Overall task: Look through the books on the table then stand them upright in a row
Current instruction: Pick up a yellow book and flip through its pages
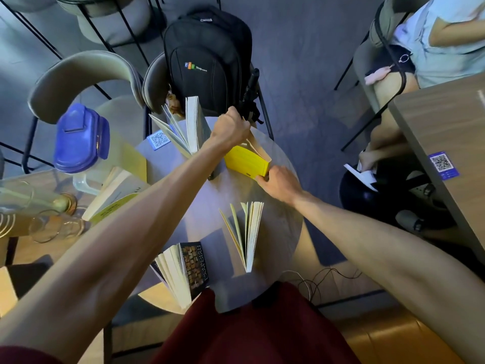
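Observation:
On the round table [210, 206] a yellow book [245, 161] stands at the far side. My left hand [231, 127] grips its top edge and my right hand [279, 182] holds its near lower corner. Three other books stand upright with pages fanned: a pale one [187, 127] at the far left, a cream one [248, 232] near the right front, and a dark-covered one [186, 269] at the front left. Another book with a yellow cover [115, 195] leans at the left, partly hidden behind my left forearm.
A jug with a blue lid [81, 143] and several glasses [52, 224] stand on the left table. A black backpack [210, 59] sits on the chair beyond the table. A seated person [433, 43] and another table [446, 127] are at the right. Cables [328, 277] lie on the floor.

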